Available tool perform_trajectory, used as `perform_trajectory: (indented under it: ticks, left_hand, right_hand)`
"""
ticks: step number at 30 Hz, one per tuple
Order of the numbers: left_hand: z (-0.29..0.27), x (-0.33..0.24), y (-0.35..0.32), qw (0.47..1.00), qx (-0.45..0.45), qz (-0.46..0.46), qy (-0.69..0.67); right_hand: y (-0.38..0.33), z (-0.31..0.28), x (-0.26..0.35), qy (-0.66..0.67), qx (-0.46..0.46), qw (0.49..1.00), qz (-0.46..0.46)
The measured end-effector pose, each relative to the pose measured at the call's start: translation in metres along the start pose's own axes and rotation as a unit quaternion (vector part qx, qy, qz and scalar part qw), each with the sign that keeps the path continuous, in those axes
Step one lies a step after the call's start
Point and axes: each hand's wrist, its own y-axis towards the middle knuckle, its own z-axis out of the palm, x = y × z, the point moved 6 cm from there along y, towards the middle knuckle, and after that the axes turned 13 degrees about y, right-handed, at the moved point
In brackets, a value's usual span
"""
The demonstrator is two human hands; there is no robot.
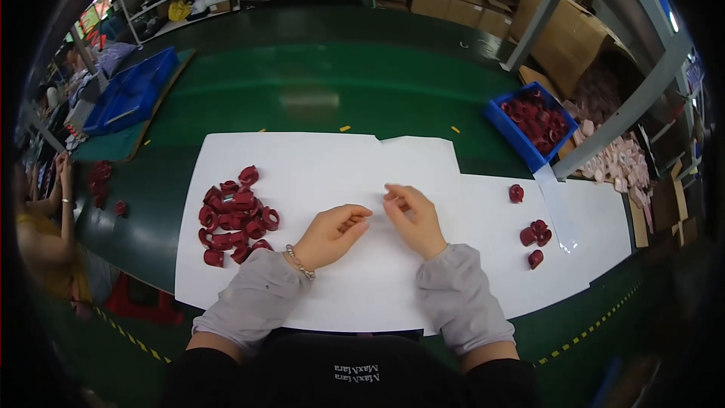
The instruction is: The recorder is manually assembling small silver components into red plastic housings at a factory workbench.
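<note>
My left hand (331, 236) hovers over the white sheet (340, 162), its fingers loosely bent and the thumb a little apart from them. Facing it across a small gap is my right hand (415, 221), also with loosely curved fingers; no object shows in either hand. Left of my left hand lies a heap of dark red, ring-like plastic parts (236, 217). On the right part of the sheet, beyond my right hand, sit a single red part (516, 193), a small cluster of red parts (537, 233) and another red part (535, 259).
A blue bin (495, 117) of red parts stands at the back right, beside a pile of pale pink pieces (615, 159) and a grey metal post (604, 125). Far left are a blue tray (130, 94), more red parts (100, 181) and another person's arm (66, 196).
</note>
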Motion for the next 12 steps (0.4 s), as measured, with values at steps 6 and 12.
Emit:
perform_trajectory:
  ticks: [6, 12]
  left_hand:
    - [-0.077, -0.056, -0.013, 0.873, -0.28, 0.164, 0.365]
    - [-0.157, 0.045, -0.025, 0.795, -0.097, -0.303, 0.516]
  right_hand:
    - [-0.006, 0.015, 0.013, -0.102, 0.064, 0.992, -0.031]
    - [0.002, 0.03, 0.001, -0.076, 0.068, 0.994, -0.04]
